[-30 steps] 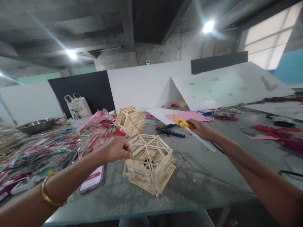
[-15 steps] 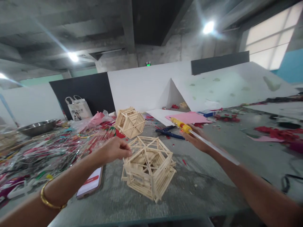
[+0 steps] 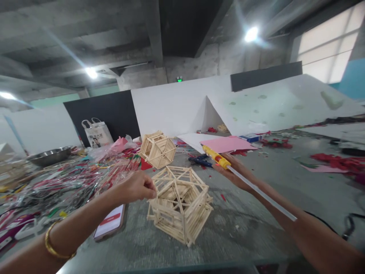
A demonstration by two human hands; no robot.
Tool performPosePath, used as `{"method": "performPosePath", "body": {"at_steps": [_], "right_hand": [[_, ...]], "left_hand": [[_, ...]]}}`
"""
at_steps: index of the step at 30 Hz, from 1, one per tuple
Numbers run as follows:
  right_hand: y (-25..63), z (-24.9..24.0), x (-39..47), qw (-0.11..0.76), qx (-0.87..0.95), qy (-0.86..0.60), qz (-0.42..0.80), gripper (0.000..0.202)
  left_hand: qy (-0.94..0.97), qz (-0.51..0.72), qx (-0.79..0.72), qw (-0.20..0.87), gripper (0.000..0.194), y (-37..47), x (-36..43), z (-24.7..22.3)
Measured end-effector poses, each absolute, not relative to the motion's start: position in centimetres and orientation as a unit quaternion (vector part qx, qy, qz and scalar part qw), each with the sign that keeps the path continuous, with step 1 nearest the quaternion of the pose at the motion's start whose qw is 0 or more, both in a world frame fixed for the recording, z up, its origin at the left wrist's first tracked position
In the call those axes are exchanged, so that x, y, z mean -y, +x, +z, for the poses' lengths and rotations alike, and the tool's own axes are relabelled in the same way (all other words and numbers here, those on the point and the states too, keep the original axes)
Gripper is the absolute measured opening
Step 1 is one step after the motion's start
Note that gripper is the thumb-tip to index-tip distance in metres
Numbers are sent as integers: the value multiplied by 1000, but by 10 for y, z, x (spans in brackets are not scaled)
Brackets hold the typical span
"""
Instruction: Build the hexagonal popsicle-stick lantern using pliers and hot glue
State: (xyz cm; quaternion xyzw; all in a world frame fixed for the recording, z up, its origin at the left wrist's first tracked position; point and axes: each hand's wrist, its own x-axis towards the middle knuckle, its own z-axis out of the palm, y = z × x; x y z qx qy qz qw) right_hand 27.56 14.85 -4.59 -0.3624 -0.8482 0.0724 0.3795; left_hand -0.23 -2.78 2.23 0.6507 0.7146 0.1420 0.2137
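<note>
A six-sided frame of thin wooden sticks (image 3: 182,207) stands on the table, with spokes across its top and open gaps in its sides. At its upper left corner is my left hand (image 3: 139,186), thumb and fingers pinched together; what they hold, if anything, is hidden. My right hand (image 3: 235,173), to the right and farther back, is wrapped round a yellow glue gun (image 3: 215,155). From the gun's rear a long translucent glue stick (image 3: 262,194) sticks out over my forearm. The nozzle points up and left, apart from the frame.
Behind the frame sits a second stick lantern (image 3: 159,150). Dark blue pliers (image 3: 201,161) and pink paper (image 3: 228,144) lie beyond. On the left are a phone (image 3: 110,222), heaped plastic-wrapped craft materials (image 3: 71,182) and a metal bowl (image 3: 51,156). Red scraps (image 3: 330,161) lie right.
My left hand has shifted slightly left and down along the frame's corner. My right hand and the glue gun have moved a little left and down. The frame stays in place.
</note>
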Motion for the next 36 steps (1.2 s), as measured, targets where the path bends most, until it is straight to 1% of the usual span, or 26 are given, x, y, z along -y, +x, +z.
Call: {"method": "performPosePath", "body": {"at_steps": [9,15,20,24,36], "right_hand": [[277,-50,-156,353,878,-323,24,35],[278,-55,-160,383,876,-291,-23,37],[279,-60,-167,388,878,-272,-69,31],[279,-60,-165,374,881,-279,-76,29],[278,-60,-163,377,879,-272,-102,31]], "left_hand": [[667,128,-710,187,23,-6,25,18],[671,122,-706,191,24,-8,22,16],[663,116,-717,181,23,-7,23,17],[665,113,-717,176,23,-8,23,16],[669,112,-716,166,22,-8,20,15]]}}
